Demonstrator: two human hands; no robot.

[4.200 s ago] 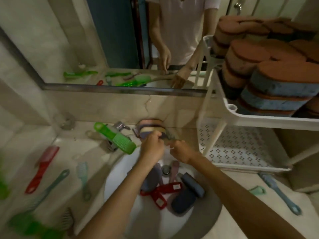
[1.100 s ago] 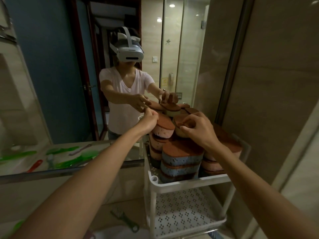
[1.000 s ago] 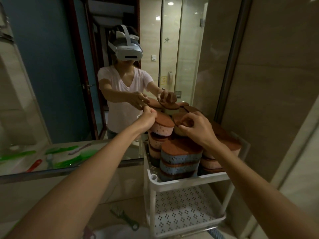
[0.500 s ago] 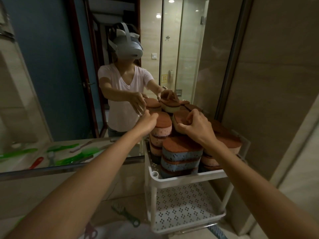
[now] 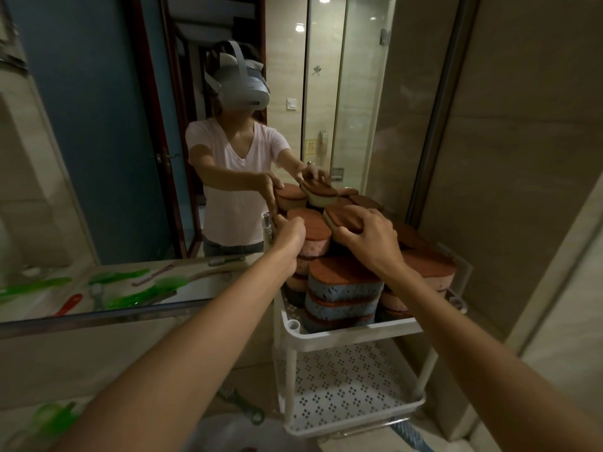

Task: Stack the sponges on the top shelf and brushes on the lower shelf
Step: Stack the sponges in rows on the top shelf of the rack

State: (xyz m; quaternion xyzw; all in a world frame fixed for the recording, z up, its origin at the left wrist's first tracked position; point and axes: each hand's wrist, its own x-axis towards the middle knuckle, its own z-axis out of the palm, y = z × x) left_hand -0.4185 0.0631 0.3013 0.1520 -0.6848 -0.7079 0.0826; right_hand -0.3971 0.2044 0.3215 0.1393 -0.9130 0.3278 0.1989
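Head view: the top shelf (image 5: 355,332) of the white rack is crowded with stacked sponges. A cream sponge with a brown pad (image 5: 341,216) is clamped by the right hand (image 5: 368,236) at 12 o'clock of the pile, tilted and not yet laid flat. The left hand (image 5: 288,231) is curled against the pink sponge (image 5: 313,234) at 11 o'clock; whether it is gripped cannot be told. The lower shelf (image 5: 342,386) is bare of brushes. The pile is high and uneven, so a careless release could probably topple the upper sponges over the rim.

Wall mirror (image 5: 98,158); glass shower door (image 5: 342,93)
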